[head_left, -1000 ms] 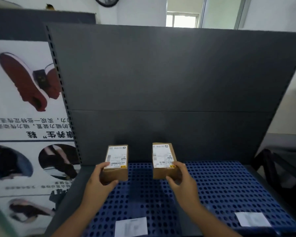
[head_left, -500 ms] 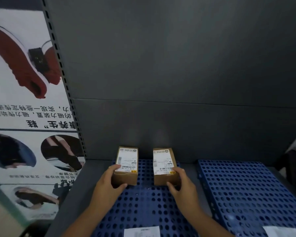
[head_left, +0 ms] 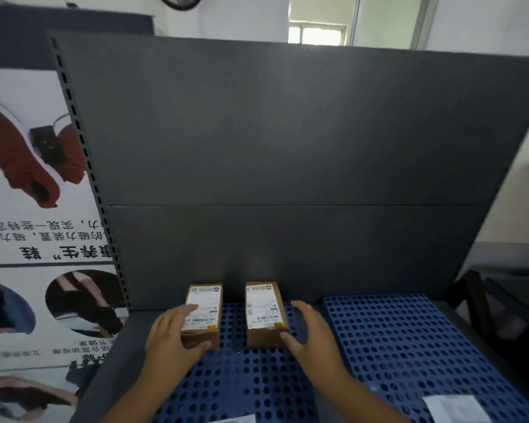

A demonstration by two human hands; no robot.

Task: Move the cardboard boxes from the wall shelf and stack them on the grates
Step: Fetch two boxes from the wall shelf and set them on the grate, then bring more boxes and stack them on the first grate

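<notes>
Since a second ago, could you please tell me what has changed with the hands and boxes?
The right hand has let go of the right box, fingers opened beside it. The left hand still grips the left box. Both boxes stay apart on the blue grate.

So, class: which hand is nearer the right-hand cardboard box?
Right. The right hand touches the right-hand box at its near corner; the left hand grips the left-hand box, across the gap.

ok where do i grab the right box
Probably grip the right box across its long sides, from above at the near end: it lies flat, label up, clear of the left box, its far end close to the back panel.
</notes>
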